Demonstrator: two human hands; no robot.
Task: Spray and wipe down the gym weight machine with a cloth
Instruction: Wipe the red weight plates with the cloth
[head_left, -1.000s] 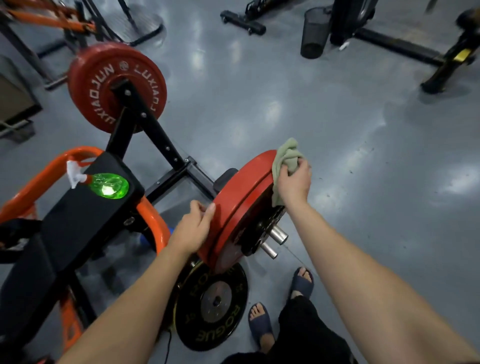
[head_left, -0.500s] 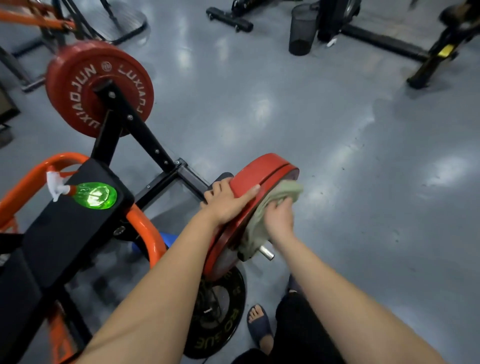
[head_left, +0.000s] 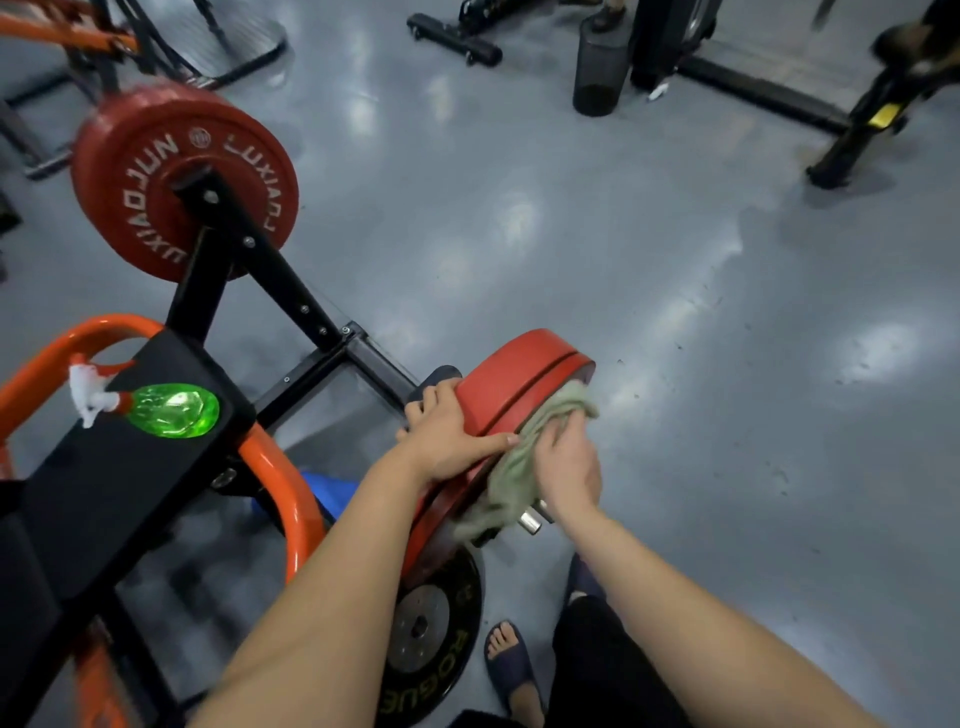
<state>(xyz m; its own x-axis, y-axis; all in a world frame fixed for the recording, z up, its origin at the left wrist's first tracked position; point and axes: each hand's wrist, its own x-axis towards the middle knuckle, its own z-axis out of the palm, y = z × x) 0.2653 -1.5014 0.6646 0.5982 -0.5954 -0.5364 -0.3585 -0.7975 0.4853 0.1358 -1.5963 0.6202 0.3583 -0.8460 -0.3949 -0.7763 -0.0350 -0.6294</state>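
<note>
Grey glossy floor (head_left: 649, 270) fills the upper right of the frame, with a dark mesh bin (head_left: 597, 67) near the top edge. Just right of centre, a red weight plate (head_left: 514, 374) sits tilted on the machine, above a black plate (head_left: 441, 644) marked ROGUE at the bottom. The left hand (head_left: 447, 441) holds the red plate's rim, its grip wrapped over the edge with the thumb along the front. Beside it, the right hand (head_left: 569, 467) presses a pale green cloth (head_left: 511, 473) to the plate's face, its grip curled into the bunched fabric, just above two chrome pegs (head_left: 530, 521). At the left, a green spray bottle (head_left: 171, 410) lies on the machine's black padded surface (head_left: 119, 478), next to an orange tube (head_left: 280, 499). A second red plate (head_left: 156, 171) sits at the upper left.
</note>
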